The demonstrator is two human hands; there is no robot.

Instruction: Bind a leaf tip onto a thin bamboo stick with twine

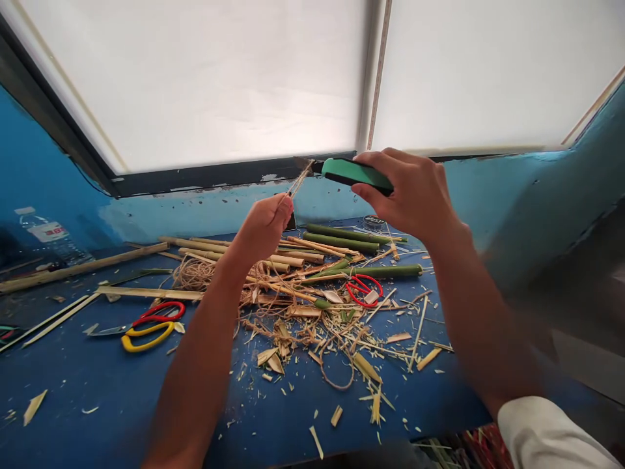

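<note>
Nearest the lens, a white sleeve cuff (541, 426) covers the right forearm at the lower edge, and both bare arms rise from there toward the window. Up at their ends, the right hand (415, 192) is wrapped around a green-handled utility knife with a black nose (354, 172), held level with its tip pointing left. That tip meets the upper end of a thin pale bamboo sliver (299, 181), which slants down into the left hand (263, 225); the left hand is curled tight, pinching the sliver's lower end between thumb and fingers. Whether a blade is actually out I cannot tell, as the knife's nose is blurred.

Below the hands lies the blue worktable (97, 391), strewn with a heap of pale bamboo shavings and splinters (312, 332). Green bamboo stalks (342, 240) lie at the back of the heap, with small red-handled scissors (364, 290) just in front of them. Off to the left (well apart from the heap) rest large shears with red and yellow handles (149, 326). A clear plastic water bottle (46, 234) lies at the far left by the blue wall.
</note>
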